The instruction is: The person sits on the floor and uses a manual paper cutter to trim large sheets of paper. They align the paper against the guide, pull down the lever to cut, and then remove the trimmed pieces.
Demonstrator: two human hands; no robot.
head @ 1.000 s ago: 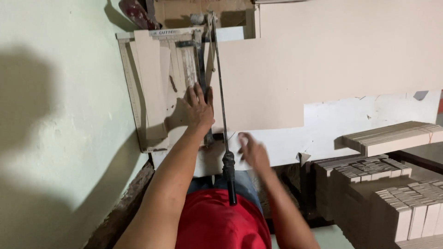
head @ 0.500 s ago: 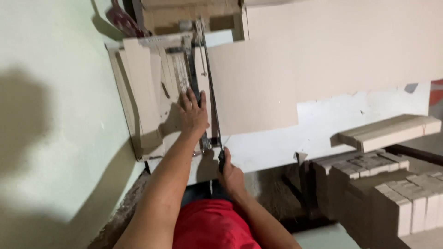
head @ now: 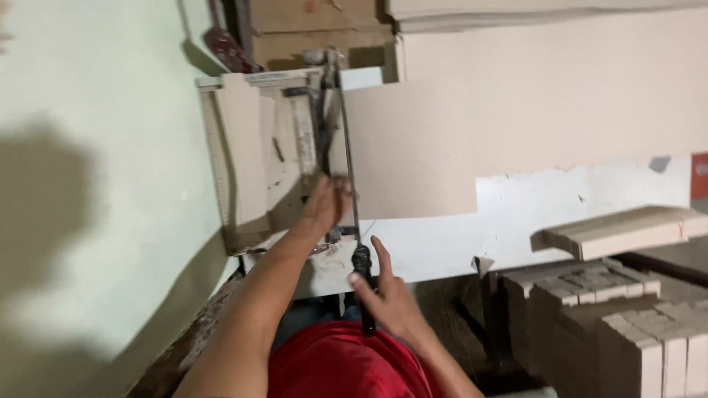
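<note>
A paper cutter [head: 251,147] with a beige board lies on a white table [head: 531,214]. Its long blade arm [head: 348,147] is down and ends in a black handle [head: 362,259]. A large tan cardboard sheet [head: 472,125] lies under the blade and spreads out to the right. My left hand [head: 327,205] rests on the cutter board right beside the blade, blurred by motion, so its fingers are unclear. My right hand [head: 389,295] is at the black handle with fingers spread, thumb beside it and not closed around it.
A pale green wall [head: 88,184] runs close along the left. Stacks of cut cardboard strips [head: 627,324] stand at the lower right, with a bundle of strips [head: 627,227] on top. More cardboard sheets [head: 516,11] lie at the back.
My right hand gripped the handle half a second ago and has now spread its fingers off it. My left hand slid right toward the blade. The view shifted slightly.
</note>
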